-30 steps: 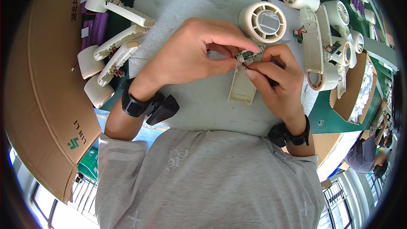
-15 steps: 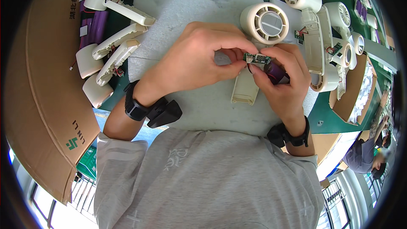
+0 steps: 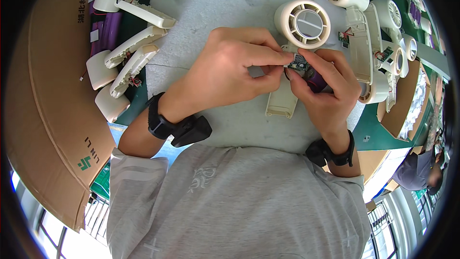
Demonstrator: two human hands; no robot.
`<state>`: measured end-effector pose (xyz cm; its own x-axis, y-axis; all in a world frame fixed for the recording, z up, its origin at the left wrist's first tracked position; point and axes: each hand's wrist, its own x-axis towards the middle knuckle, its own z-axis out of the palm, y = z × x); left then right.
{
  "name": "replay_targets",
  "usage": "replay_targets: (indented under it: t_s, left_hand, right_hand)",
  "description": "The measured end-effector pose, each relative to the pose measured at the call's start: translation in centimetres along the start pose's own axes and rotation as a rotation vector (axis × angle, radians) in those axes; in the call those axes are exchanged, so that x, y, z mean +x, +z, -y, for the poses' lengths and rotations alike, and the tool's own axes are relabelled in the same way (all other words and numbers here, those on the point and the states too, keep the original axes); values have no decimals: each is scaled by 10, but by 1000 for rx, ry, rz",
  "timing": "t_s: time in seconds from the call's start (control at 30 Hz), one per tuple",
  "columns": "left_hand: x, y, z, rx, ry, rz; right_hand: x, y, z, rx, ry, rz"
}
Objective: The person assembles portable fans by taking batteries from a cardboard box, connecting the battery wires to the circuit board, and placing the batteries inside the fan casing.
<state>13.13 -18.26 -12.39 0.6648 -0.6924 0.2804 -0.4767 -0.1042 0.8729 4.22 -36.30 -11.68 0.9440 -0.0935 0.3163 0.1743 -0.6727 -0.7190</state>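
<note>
A small green circuit board [image 3: 300, 63] is held between my two hands, above a cream handheld fan. My left hand [image 3: 242, 60] pinches its left end, thumb against index finger; what exactly lies under those fingertips is hidden. With thumb and index finger, my right hand [image 3: 330, 79] grips the board's right side. A purple cylindrical battery [image 3: 316, 80] sits within the curl of my right hand, partly covered by its fingers. Beneath lies the fan's round head [image 3: 309, 24], its ring and hub facing up, with the open handle shell [image 3: 281, 104] extending toward me. Both wrists wear black straps.
White foam padding [image 3: 191, 9] covers the middle of the green table. Opened fan bodies [image 3: 136, 62] and purple batteries [image 3: 106, 31] lie left, beside a large cardboard box [image 3: 52, 91]. More fan parts [image 3: 360, 43] crowd the right, near an open carton [image 3: 405, 108]. Another person [image 3: 417, 170] is far right.
Both hands have shifted slightly right with the circuit board. The board has turned so more of its face shows, and my left fingertips now cover its left end.
</note>
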Motion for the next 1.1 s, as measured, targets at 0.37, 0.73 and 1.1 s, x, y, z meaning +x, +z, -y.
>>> replay_targets:
  t_s: [0.37, 0.73, 1.1]
  left_hand:
    - [0, -2, 2, -47, -43, 17]
    - [5, -9, 4, -357, -293, 248]
    - [4, -6, 3, -379, -352, 247]
  right_hand:
    - [-2, -3, 4, 52, 91, 23]
    - [-4, -4, 7, -26, -21, 7]
    - [-6, -5, 11, -29, 68, 9]
